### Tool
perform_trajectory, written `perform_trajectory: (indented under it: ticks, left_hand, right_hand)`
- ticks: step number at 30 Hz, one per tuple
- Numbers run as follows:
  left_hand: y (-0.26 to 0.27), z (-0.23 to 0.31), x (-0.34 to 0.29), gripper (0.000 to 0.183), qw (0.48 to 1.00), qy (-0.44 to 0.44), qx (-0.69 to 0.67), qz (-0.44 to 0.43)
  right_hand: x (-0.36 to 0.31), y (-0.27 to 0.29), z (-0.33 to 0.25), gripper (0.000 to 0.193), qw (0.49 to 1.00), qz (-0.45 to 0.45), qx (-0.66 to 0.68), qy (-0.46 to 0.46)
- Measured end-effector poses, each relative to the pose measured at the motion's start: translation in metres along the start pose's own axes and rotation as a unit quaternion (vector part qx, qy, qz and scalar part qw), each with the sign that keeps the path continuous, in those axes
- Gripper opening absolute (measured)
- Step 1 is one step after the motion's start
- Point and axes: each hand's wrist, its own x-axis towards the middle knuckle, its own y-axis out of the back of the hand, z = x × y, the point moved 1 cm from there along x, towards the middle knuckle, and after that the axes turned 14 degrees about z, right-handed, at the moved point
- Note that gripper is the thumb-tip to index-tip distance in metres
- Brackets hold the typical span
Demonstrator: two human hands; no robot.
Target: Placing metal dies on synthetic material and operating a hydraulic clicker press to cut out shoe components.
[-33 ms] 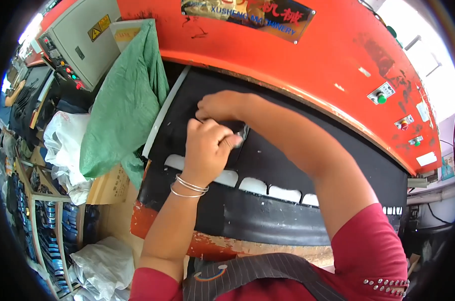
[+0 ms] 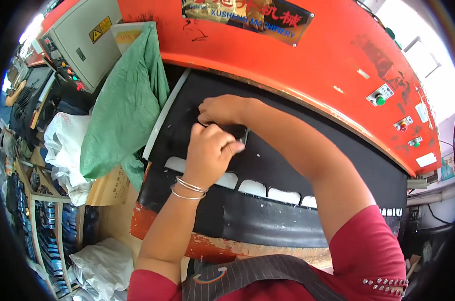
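Note:
My left hand [image 2: 210,153], with thin bangles at the wrist, is closed above the left part of a black sheet [image 2: 288,160]. Just beyond it, my right hand [image 2: 223,109] reaches across from the right, its fingers curled down by the sheet. Between and partly beneath the hands is a dark piece with a shiny edge [image 2: 245,134]; its shape is mostly hidden. What either set of fingers grips cannot be made out. White cut-out shapes [image 2: 252,187] run in a row along the sheet's near side, partly behind my left wrist.
A red machine body [image 2: 338,60] with buttons [image 2: 380,99] rises behind the sheet. To the left hangs a green cloth [image 2: 124,110], beside a grey control box [image 2: 84,45]. White plastic bags [image 2: 72,145] and a shelf of blue-edged pieces [image 2: 51,241] stand lower left.

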Motion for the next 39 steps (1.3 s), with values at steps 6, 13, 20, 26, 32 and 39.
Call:
perform_trajectory:
  ticks: [6,13,20,26,32,39]
  left_hand:
    - [-0.016,-0.012,-0.062,0.074,0.993,0.103,-0.050,0.034]
    - [-0.017,-0.011,-0.074,0.020,0.998,-0.001,0.048,-0.049]
    - [-0.018,-0.009,-0.078,0.018,0.997,-0.029,0.033,-0.057]
    - [-0.014,-0.012,-0.078,0.022,0.997,-0.019,0.044,-0.067]
    - [-0.015,-0.008,-0.075,0.026,0.994,-0.020,0.060,-0.089]
    - [-0.018,0.001,-0.072,0.028,0.990,-0.022,0.076,-0.116]
  right_hand:
    - [-0.057,0.006,-0.009,0.024,0.951,0.307,-0.021,0.010]
    - [-0.165,0.020,-0.056,0.027,0.812,0.240,0.034,-0.531]
    - [-0.187,-0.036,-0.114,0.066,0.727,0.203,0.149,-0.639]
    - [-0.196,-0.036,-0.135,0.093,0.849,0.295,0.008,-0.438]
    - [-0.196,-0.060,-0.143,0.063,0.842,0.307,-0.007,-0.445]
    - [-0.203,-0.060,-0.144,0.057,0.832,0.344,-0.033,-0.435]
